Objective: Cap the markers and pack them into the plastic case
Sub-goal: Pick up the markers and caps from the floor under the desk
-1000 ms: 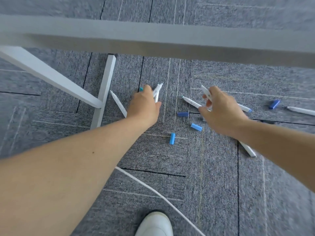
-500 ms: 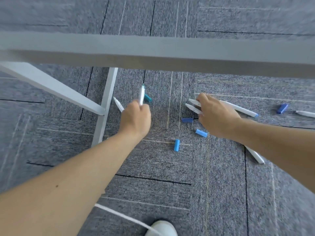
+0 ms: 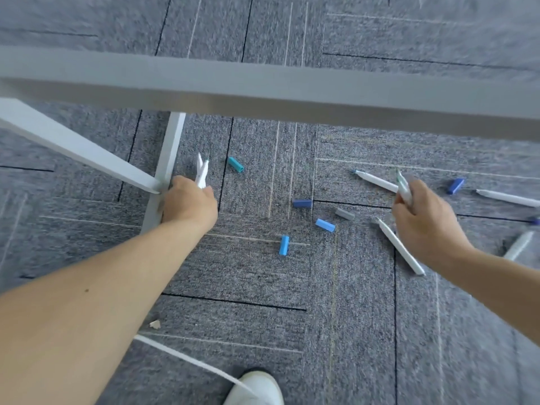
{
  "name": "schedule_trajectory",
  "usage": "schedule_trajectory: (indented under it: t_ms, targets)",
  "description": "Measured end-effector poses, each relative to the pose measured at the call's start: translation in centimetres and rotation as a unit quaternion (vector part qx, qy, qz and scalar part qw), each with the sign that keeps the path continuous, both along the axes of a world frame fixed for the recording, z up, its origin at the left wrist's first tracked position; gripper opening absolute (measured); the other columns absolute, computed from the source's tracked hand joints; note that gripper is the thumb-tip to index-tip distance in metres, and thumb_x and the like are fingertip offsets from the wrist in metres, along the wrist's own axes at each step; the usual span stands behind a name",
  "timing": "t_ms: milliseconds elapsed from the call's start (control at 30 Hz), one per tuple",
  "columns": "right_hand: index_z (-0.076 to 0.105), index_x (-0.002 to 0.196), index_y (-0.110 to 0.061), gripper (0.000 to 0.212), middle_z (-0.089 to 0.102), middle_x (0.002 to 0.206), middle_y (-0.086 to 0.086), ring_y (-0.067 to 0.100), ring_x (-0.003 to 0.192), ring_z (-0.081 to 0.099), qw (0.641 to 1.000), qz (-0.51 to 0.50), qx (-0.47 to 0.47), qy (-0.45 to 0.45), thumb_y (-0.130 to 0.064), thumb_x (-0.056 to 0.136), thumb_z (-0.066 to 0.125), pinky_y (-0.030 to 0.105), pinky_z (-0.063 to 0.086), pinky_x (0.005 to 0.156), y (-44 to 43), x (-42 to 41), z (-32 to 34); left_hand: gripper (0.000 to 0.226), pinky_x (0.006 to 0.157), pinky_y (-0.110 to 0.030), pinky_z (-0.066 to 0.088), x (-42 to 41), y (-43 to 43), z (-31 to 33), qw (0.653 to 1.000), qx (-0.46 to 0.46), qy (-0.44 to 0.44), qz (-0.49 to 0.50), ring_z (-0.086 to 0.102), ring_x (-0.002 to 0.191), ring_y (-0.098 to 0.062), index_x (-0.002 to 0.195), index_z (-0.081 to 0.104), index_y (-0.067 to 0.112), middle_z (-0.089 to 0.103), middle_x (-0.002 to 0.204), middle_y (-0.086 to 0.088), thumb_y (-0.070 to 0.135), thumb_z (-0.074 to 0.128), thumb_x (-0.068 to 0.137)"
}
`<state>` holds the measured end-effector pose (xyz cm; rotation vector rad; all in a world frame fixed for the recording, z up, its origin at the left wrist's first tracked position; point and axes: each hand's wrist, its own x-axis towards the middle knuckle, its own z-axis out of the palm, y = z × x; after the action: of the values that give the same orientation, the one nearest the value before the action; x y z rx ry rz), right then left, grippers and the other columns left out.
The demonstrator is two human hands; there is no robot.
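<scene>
The left hand [image 3: 190, 204] is closed in a fist round two slim white plastic markers [image 3: 202, 172], whose tips stick out past the knuckles toward the far side; it sits just beside the white metal table leg [image 3: 168, 159] on the left; the right hand [image 3: 423, 222], over on the right, has its fingers curled round a blurred white marker with a greenish tip [image 3: 404, 188], and whether it holds more than one I cannot tell. Short plastic caps lie loose on the grey carpet floor [image 3: 263, 287] between the hands: a teal cap [image 3: 235, 164] farthest, near the left hand's markers; a dark blue cap [image 3: 302, 203]; a grey cap [image 3: 344, 213]; a light blue cap [image 3: 325, 225] just near of it; a mid-blue cap [image 3: 284, 245] nearest; a second dark blue cap [image 3: 455, 186] lies right of the right hand. A long white marker [image 3: 377, 180] rests on the carpet just far-left of the right hand; a second white marker [image 3: 400, 249] runs partly under that wrist; a third white marker [image 3: 508, 197] lies at the right edge; the grey table edge [image 3: 263, 86] crosses the far part of the view; a white shoe [image 3: 254, 388] shows at the near edge.
</scene>
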<state>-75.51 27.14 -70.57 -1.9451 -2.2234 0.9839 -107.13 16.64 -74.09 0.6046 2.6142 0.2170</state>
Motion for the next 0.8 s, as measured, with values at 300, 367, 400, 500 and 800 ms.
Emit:
schedule_trajectory:
  t_ms: [300, 367, 400, 500, 800]
  targets:
    - [0.050, 0.094, -0.021, 0.030, 0.054, 0.084, -0.007, 0.007, 0.070, 0.053, 0.986, 0.100, -0.031, -0.126, -0.036, 0.088, 0.076, 0.024, 0.035, 0.053, -2.4, 4.2, -0.4, 0.025, 0.033, -0.013, 0.033, 6.4, 2.7, 3.6, 0.963, 0.198, -0.155, -0.095, 0.047, 0.043, -0.012, 0.082, 0.056, 0.007, 0.053, 0.066, -0.007, 0.016, 0.048, 0.104]
    - [0.049, 0.093, -0.020, 0.023, 0.053, 0.086, -0.006, 0.008, 0.069, 0.053, 0.984, 0.101, -0.044, -0.140, -0.031, 0.094, 0.069, 0.022, 0.036, 0.052, -2.6, 4.4, -0.6, 0.023, 0.042, -0.020, 0.048, 8.7, 3.9, 4.1, 0.946, 0.205, -0.233, -0.094, 0.056, 0.044, -0.008, 0.092, 0.060, 0.003, 0.062, 0.072, -0.010, 0.017, 0.048, 0.105]
    - [0.049, 0.093, -0.019, 0.020, 0.054, 0.088, -0.004, 0.009, 0.070, 0.053, 0.983, 0.102, -0.053, -0.143, -0.030, 0.096, 0.065, 0.023, 0.039, 0.054, -2.7, 4.4, -0.7, 0.022, 0.048, -0.024, 0.053, 9.9, 4.5, 4.3, 0.936, 0.202, -0.272, -0.095, 0.059, 0.048, -0.010, 0.098, 0.062, 0.001, 0.064, 0.076, -0.010, 0.015, 0.047, 0.105]
    - [0.049, 0.091, -0.018, 0.015, 0.057, 0.090, 0.000, 0.012, 0.070, 0.055, 0.987, 0.093, -0.071, -0.109, -0.027, 0.099, 0.059, 0.026, 0.045, 0.056, -2.5, 4.6, -0.4, 0.016, 0.054, -0.031, 0.052, 13.3, 5.9, 4.4, 0.914, 0.180, -0.342, -0.120, 0.057, 0.059, -0.018, 0.104, 0.062, 0.010, 0.062, 0.079, -0.009, 0.012, 0.045, 0.104]
    - [0.059, 0.082, 0.000, 0.038, 0.055, 0.062, 0.007, 0.016, 0.047, 0.045, 0.973, -0.202, -0.094, 0.056, -0.033, 0.102, 0.058, 0.025, 0.038, 0.040, 0.8, 11.6, 2.6, 0.044, 0.039, -0.023, 0.036, 21.2, 11.1, 3.8, 0.959, 0.087, -0.263, -0.052, 0.052, 0.051, -0.016, 0.110, 0.067, 0.006, 0.067, 0.083, -0.004, 0.047, 0.068, 0.093]
